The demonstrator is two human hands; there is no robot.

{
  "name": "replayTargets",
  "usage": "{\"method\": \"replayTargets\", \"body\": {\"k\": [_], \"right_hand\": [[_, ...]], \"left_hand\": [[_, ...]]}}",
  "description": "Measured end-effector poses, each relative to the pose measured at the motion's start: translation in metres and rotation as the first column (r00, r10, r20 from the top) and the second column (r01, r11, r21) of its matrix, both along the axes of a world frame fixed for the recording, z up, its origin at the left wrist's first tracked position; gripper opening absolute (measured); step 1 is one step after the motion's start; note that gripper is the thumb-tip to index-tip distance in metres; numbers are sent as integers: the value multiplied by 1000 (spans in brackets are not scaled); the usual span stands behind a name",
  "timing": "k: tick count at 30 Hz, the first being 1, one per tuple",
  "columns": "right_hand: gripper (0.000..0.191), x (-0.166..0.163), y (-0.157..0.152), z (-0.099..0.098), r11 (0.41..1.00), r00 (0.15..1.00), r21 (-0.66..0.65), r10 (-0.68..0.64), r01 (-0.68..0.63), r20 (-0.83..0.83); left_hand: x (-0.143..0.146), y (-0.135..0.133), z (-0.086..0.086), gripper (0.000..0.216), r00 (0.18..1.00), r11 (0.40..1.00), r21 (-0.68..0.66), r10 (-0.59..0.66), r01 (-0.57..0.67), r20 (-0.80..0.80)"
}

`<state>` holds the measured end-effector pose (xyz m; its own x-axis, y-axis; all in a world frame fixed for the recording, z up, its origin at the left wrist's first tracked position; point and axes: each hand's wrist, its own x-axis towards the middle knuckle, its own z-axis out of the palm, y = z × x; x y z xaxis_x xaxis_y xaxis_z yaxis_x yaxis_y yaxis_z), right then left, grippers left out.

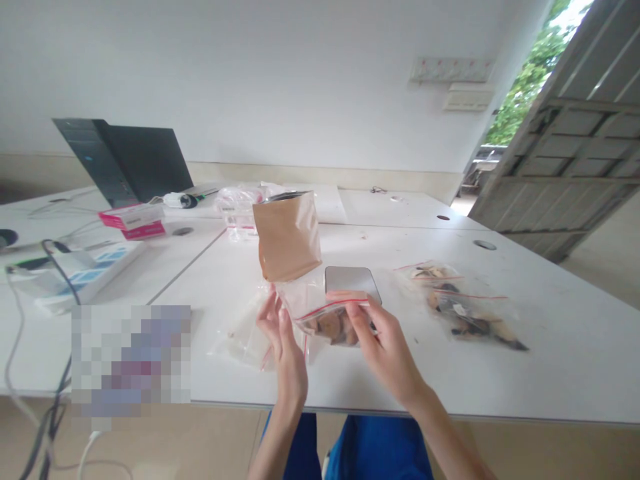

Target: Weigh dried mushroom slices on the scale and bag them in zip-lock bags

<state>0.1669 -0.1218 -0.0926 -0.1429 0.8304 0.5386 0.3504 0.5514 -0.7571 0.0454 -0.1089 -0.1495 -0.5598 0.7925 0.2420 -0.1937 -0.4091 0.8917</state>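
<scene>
Both my hands hold a small clear zip bag (327, 320) with a red seal strip and brown pieces inside, just above the white table (500, 373). My left hand (283, 337) pinches the bag's left end, fingers closed on the plastic. My right hand (377, 337) grips the right end along the seal. A brown paper bag (287, 235) stands open right behind the zip bag. A flat grey scale (353, 280) lies behind my right hand. Empty clear bags (240, 337) lie under my left hand.
Several filled zip bags (463, 303) lie to the right. A dark laptop (130, 160), pink boxes (133, 220), a white box (85, 273) and cables (55, 400) sit at left. More plastic packs (240, 207) lie behind the paper bag. An open wooden door (575, 147) is at right.
</scene>
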Motion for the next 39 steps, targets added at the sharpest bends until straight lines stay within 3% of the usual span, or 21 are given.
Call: {"method": "replayTargets", "body": {"k": [4, 6, 9, 12, 14, 19, 23, 30, 36, 39], "right_hand": [[32, 10, 6, 5, 998, 999, 44, -43, 43, -11], [32, 13, 10, 6, 998, 998, 58, -35, 31, 55], [29, 18, 17, 4, 995, 981, 98, -44, 26, 190], [31, 24, 21, -5, 969, 968, 129, -226, 212, 108], [34, 26, 22, -15, 957, 960, 87, -281, 278, 20], [32, 25, 19, -42, 930, 912, -89, -367, 357, -183], [34, 27, 14, -55, 889, 866, -167, -454, 425, -212], [41, 38, 12, -64, 878, 852, -212, -471, 428, -228], [41, 39, 15, -68, 866, 834, -224, -494, 447, -245], [42, 35, 14, -68, 851, 824, -215, -521, 480, -223]], "left_hand": [[-16, 2, 0, 38, 952, 949, -89, -306, 304, -18], [-16, 1, 3, 37, 917, 914, -88, -398, 395, -12], [-14, -1, 4, 30, 946, 942, -88, -325, 324, 0], [-16, 1, 2, 27, 987, 983, -85, -162, 162, 5], [-19, 3, 1, 27, 991, 988, -83, -134, 133, -12], [-21, 7, 0, 27, 962, 962, -145, -249, 232, -114], [-20, 9, -4, 29, 926, 932, -192, -340, 309, -161], [-19, 11, -11, 27, 918, 944, -197, -309, 264, -249], [-16, 8, -15, 26, 914, 923, -189, -368, 335, -173], [-14, 7, -16, 26, 933, 935, -172, -335, 311, -132]]}}
